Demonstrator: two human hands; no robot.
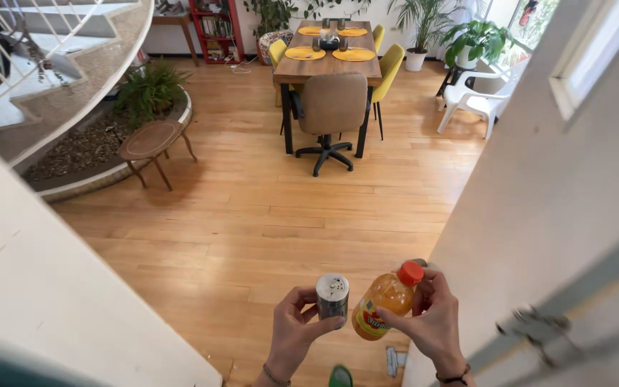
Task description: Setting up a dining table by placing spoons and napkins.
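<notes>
Two hands, two containers, low in the frame.
The left hand grips a silver metal shaker; just right, the right hand holds an orange plastic bottle with a red cap, tilted, above the wooden floor.

Both hands up, close side by side, wrists bent. Left hand fingers curled tight. Right hand fingers curled tight too.

I see a brushed-metal salt shaker, a glossy plastic sauce bottle — and a smooth, varnished wooden floor.
</notes>
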